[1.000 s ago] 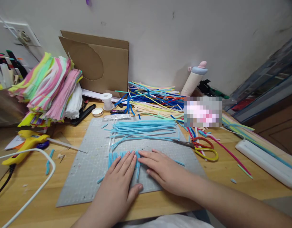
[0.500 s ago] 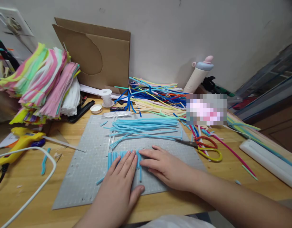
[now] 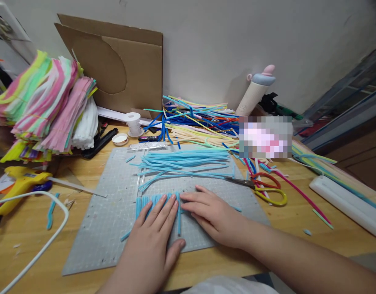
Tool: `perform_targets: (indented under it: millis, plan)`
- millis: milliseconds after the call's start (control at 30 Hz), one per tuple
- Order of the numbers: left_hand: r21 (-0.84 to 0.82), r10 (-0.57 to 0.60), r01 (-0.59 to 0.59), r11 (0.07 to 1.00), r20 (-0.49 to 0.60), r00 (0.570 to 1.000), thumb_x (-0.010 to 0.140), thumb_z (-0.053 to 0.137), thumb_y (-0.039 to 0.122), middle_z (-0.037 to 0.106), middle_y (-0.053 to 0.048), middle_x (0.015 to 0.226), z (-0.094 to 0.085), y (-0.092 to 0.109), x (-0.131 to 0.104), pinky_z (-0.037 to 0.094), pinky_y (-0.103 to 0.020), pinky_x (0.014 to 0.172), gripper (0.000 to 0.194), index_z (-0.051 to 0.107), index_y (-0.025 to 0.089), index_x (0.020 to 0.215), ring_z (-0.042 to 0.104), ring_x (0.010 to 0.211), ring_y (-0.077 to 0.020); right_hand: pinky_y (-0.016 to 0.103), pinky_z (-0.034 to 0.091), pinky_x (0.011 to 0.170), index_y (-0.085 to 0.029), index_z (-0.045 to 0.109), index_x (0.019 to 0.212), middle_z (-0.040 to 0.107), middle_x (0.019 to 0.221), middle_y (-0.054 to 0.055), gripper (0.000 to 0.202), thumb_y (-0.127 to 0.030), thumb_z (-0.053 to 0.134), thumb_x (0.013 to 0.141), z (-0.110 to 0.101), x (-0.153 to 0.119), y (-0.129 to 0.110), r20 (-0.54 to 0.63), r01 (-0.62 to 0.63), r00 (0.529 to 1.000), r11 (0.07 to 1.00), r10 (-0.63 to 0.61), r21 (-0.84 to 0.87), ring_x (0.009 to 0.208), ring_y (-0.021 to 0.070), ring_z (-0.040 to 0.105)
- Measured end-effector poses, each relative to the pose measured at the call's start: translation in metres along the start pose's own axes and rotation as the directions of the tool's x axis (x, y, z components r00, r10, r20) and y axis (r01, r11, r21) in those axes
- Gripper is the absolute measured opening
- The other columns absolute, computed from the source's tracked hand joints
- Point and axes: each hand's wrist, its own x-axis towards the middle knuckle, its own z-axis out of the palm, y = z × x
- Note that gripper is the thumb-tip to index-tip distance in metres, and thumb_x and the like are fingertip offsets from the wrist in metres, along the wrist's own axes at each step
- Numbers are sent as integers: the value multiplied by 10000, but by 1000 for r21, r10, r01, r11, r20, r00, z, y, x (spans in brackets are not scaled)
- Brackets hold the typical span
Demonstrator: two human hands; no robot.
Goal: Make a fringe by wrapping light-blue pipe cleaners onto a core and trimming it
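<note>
Short light-blue pipe cleaners [image 3: 179, 220] stand side by side in a row on the grey cutting mat [image 3: 96, 228]. My left hand [image 3: 155, 230] lies flat over them, fingers stretched out and thumb spread to the right. Just right of the row is my right hand [image 3: 209, 210], its fingers extended with the tips at the row's right edge; a blue piece shows partly beneath it. Longer light-blue pipe cleaners [image 3: 184, 159] lie in a loose bundle farther up the mat. Scissors with red and yellow handles [image 3: 270, 197] rest at the mat's right edge, blades touching the bundle's end.
A yellow glue gun [image 3: 19, 185] and its white cable [image 3: 58, 232] lie left. Colourful bundles [image 3: 50, 102], a cardboard piece [image 3: 139, 69], a spool [image 3: 133, 124] and a bottle [image 3: 252, 96] stand behind. A white bar [image 3: 343, 204] lies right.
The view has shifted slightly. A blue piece now sticks out to the right beyond my right hand. Both hands have stayed at the row, with little movement.
</note>
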Motion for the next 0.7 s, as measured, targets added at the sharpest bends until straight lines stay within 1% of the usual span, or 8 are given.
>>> perform_targets:
  millis: [67,167,267,433,600,700]
  plan:
    - [11,-1,1,1000,-7,1000,865,447,448,356,-50,1459,0,1,0,283,-452,1045,659,254,178,1434,337,1326,-258,453,226,1111,-186,529,1235,532,1315,98,363,-133,396,901,1,0,0,-33,-16,999,999,15,-33,1249,161,442]
    - [12,7,-7,1000,-16,1000,864,453,438,372,-51,1453,-1,1,0,273,-451,1048,652,264,176,1431,344,1320,-258,479,211,1113,-170,496,1278,506,1344,107,391,-132,386,904,2,2,0,-49,-37,998,997,33,-72,1271,179,421]
    - [21,11,-11,1000,-12,1000,863,456,432,371,-54,1453,0,1,0,261,-453,1050,651,270,168,1428,338,1323,-257,498,177,1121,-176,455,1320,479,1371,93,420,-147,381,908,3,4,-1,-15,-38,999,996,37,-85,1301,186,385]
    - [23,17,-16,1000,-13,1000,862,458,428,367,-58,1455,0,1,1,252,-452,1050,655,269,155,1427,331,1325,-257,516,136,1125,-191,435,1339,454,1394,64,425,-182,361,921,4,4,-2,57,-55,997,994,61,-91,1324,190,348]
    - [30,20,-19,999,-12,1000,865,451,443,374,-65,1451,1,1,1,236,-455,1053,647,292,146,1417,327,1327,-257,497,152,1125,-187,383,1373,394,1434,77,453,-178,356,920,2,5,-2,50,-86,995,993,90,-80,1330,170,335]
    - [20,23,-23,1000,-17,1000,866,450,448,385,-76,1445,2,1,1,227,-457,1056,649,296,140,1416,329,1326,-262,512,139,1122,-217,350,1392,376,1446,63,461,-204,351,931,3,6,-3,67,-81,994,993,87,-84,1337,174,322]
